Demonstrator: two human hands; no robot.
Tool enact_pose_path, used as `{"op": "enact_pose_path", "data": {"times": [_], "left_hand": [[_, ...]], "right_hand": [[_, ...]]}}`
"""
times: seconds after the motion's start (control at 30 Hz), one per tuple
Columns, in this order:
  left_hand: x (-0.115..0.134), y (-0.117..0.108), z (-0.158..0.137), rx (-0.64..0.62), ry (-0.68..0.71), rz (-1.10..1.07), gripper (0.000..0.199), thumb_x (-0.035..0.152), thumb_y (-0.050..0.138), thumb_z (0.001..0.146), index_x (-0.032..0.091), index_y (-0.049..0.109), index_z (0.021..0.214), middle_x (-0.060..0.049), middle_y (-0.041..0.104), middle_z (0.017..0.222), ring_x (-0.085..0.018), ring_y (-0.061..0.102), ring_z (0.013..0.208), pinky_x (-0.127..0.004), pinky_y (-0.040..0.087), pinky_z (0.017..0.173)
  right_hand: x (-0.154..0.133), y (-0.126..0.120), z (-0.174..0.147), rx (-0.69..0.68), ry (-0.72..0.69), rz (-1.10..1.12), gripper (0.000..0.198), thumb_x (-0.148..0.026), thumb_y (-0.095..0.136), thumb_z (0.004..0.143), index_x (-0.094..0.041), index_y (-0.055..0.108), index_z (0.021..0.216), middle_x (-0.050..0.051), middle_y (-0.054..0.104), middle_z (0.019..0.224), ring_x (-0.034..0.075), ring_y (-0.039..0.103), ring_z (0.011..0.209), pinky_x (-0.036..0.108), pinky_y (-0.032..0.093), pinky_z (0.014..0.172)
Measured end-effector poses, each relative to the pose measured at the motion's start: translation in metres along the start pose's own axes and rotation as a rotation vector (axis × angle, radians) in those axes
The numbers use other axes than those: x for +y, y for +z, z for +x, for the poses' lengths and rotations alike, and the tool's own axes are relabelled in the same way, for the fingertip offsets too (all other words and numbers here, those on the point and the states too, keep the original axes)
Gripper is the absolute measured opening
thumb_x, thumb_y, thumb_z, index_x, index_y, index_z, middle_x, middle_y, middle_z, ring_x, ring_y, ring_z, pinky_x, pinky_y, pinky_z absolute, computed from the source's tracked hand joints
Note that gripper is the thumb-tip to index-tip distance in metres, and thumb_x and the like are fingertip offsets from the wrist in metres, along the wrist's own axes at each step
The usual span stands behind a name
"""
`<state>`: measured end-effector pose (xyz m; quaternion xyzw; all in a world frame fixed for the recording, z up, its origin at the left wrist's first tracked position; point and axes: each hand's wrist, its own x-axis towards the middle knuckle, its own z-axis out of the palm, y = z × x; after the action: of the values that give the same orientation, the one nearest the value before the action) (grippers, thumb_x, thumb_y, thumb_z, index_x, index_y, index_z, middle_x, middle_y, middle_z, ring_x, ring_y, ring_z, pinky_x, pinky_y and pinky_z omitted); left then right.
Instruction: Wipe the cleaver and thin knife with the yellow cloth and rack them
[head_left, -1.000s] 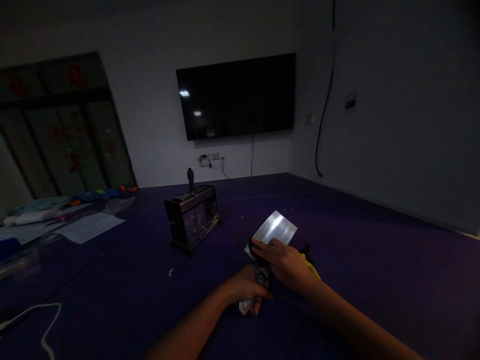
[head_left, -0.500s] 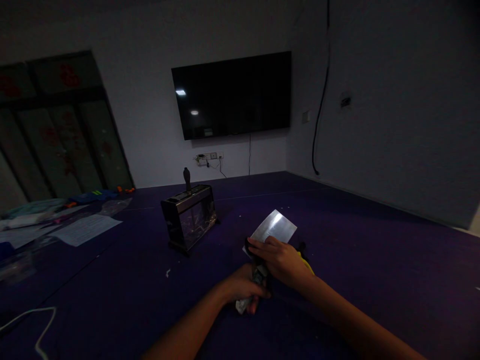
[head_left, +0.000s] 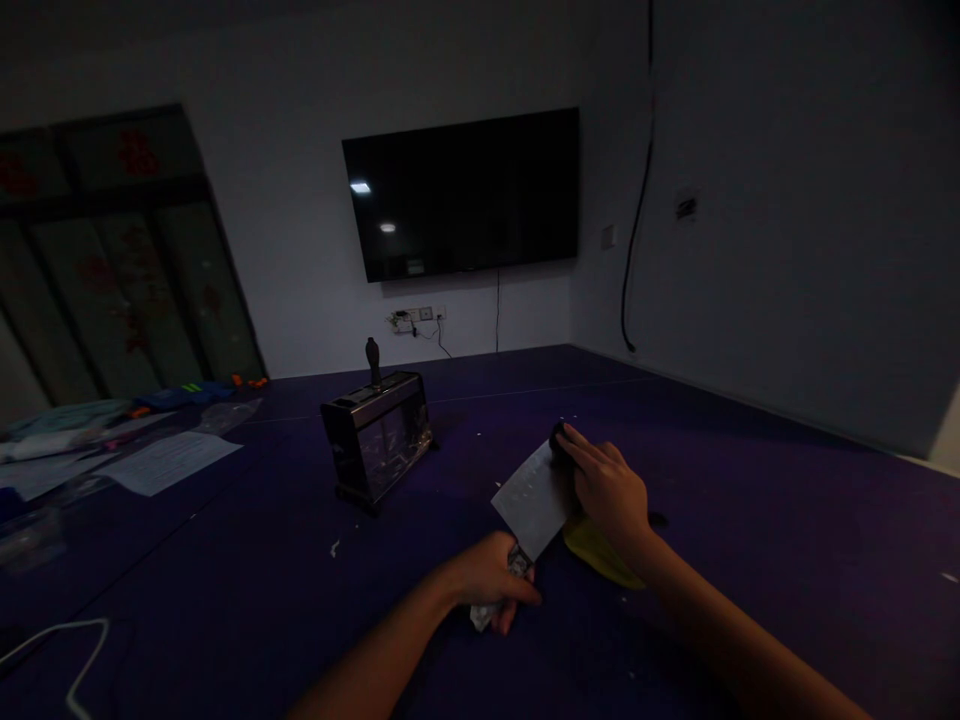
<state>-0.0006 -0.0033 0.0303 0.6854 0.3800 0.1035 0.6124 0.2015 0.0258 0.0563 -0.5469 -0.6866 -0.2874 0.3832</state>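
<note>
A broad, rectangular cleaver (head_left: pixel 531 502) slants up and away from my left hand (head_left: pixel 491 572), its flat metal side facing me. My left hand is closed round its near end, where crumpled whitish wrapping (head_left: pixel 484 614) sticks out below the fingers; the handle itself is hidden. My right hand (head_left: pixel 613 492) is closed, with fingers pressed together at the blade's far upper end. Under those fingertips shows a black part, and below the palm hangs a yellow piece (head_left: pixel 604 555). It looks like one black and yellow thing, of a kind I cannot make out.
A black and clear knife block (head_left: pixel 382 435) holding one dark-handled tool stands left of my hands. Papers (head_left: pixel 176 460), plastic bags and cloths lie at the far left of the purple table (head_left: pixel 247 580). A white cable (head_left: pixel 90 640) curls at the near left.
My right hand has slid up and right along the blade, taking the black and yellow thing with it. More of the blade near my left hand now shows. My left hand has hardly moved.
</note>
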Motion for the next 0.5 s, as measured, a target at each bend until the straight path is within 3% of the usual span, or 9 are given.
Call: {"op": "enact_pose_path", "data": {"times": [0.33, 0.5], "left_hand": [[0.000, 0.002, 0.000, 0.002, 0.009, 0.000, 0.021, 0.024, 0.063, 0.060, 0.017, 0.044, 0.067, 0.006, 0.050, 0.037, -0.012, 0.048, 0.030, -0.019, 0.033, 0.034], [-0.003, 0.001, 0.003, 0.035, 0.000, -0.041, 0.026, 0.026, 0.067, 0.058, 0.017, 0.044, 0.067, 0.006, 0.050, 0.037, -0.013, 0.049, 0.032, -0.019, 0.034, 0.034]], "right_hand": [[0.001, -0.001, -0.001, -0.041, 0.020, -0.014, 0.049, -0.006, 0.040, 0.073, -0.023, 0.059, 0.115, -0.002, 0.055, 0.124, 0.020, 0.056, 0.078, 0.031, 0.051, 0.057], [-0.007, 0.005, -0.006, -0.098, -0.136, 0.048, 0.052, -0.005, 0.039, 0.074, -0.025, 0.057, 0.119, -0.002, 0.051, 0.128, 0.019, 0.056, 0.083, 0.030, 0.052, 0.063]]}}
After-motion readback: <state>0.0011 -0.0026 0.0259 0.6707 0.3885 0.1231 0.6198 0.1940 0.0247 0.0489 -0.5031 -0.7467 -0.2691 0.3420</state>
